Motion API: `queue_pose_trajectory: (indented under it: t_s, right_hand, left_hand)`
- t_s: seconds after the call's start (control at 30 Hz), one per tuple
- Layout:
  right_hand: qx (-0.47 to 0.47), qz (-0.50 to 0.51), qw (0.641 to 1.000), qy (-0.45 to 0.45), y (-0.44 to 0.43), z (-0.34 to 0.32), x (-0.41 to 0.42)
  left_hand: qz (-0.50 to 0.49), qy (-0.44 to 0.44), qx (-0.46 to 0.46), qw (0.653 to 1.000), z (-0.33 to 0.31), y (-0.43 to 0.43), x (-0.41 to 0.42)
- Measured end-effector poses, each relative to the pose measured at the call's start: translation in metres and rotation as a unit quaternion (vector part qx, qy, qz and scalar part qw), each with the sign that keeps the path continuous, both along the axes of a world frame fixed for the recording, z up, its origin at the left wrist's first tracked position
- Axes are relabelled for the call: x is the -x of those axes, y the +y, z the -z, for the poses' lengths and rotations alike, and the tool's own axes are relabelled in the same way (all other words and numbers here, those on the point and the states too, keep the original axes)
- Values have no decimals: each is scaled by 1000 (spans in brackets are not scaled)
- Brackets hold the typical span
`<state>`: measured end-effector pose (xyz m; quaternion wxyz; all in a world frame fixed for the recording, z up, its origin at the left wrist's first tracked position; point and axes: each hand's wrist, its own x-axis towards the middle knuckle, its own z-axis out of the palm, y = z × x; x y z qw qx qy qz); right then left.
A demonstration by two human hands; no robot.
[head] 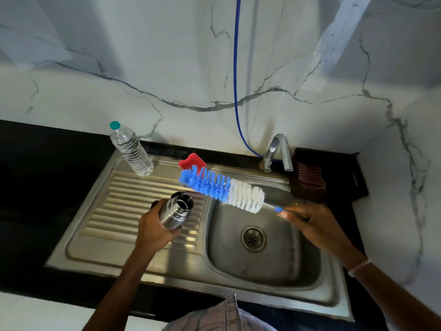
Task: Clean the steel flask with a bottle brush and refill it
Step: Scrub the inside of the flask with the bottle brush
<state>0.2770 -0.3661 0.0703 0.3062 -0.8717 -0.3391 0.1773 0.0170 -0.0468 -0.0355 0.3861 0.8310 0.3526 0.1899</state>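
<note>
Your left hand (155, 225) is wrapped round the lower body of the steel flask (175, 211), fingers curled firmly on it, holding it over the ribbed drainboard (119, 201) with its open mouth tilted up and toward the right. Your right hand (307, 220) pinches the thin handle of the bottle brush (224, 188) near its end, and the bristle head hangs in the air, blue tip just above and beyond the flask mouth, not touching it.

To do this step well, I judge you should line the brush's axis up with the flask's neck before you push: right now the head lies across the mouth, not along it. Shift the flask over the basin (274, 266) so drips fall there, and slide your grip closer to the bristles (a long thin handle held at its end tends to flex and wander). Feed the blue tip in with a slight twist so the bristles fold.

The sink (59, 255) is stainless steel set in a black counter (35, 187), with a tap (279, 151) at the back. A clear water bottle (131, 151) with a teal cap stands on the drainboard's far corner, likely your refill. A red object (191, 161) lies behind the brush; I cannot tell what it is. A brown basket (307, 175) sits right of the tap, and a blue hose (235, 68) runs down the marble-patterned wall (95, 80).
</note>
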Motion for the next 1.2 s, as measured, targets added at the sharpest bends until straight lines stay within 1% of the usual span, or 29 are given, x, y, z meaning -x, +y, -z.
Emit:
queue_pose_trajectory:
  t_s: [0.1, 0.17, 0.23, 0.27, 0.37, 0.5, 0.67, 0.83, 1.07, 1.2]
  right_hand:
    - [-63, 9, 994, 87, 2, 18, 25]
    - [-120, 33, 982, 143, 7, 25, 41]
    - [-144, 43, 970, 193, 11, 36, 52]
    - [-149, 48, 967, 200, 12, 42, 56]
    - [-158, 69, 962, 210, 18, 55, 65]
    - [-167, 92, 958, 215, 25, 66, 75]
    - [-185, 98, 949, 235, 29, 73, 81]
    - [-209, 114, 944, 228, 30, 74, 86]
    - [-202, 117, 942, 242, 28, 70, 92]
    - [-196, 128, 942, 241, 25, 72, 90]
  left_hand:
    - [-18, -44, 39, 998, -4, -12, -8]
    - [-24, -72, 64, 995, -8, -22, -14]
    - [-22, -91, 74, 993, -10, -31, -19]
    - [-20, -98, 78, 992, -9, -34, -21]
    - [-19, -96, 87, 991, -9, -38, -24]
    - [-26, -70, 66, 995, -8, -39, -23]
    - [-29, -73, 56, 995, -8, -36, -21]
    - [-15, -91, 55, 994, -9, -33, -22]
    - [-12, -105, 69, 992, -13, -33, -25]
    - [-19, -82, 74, 994, -16, -32, -29]
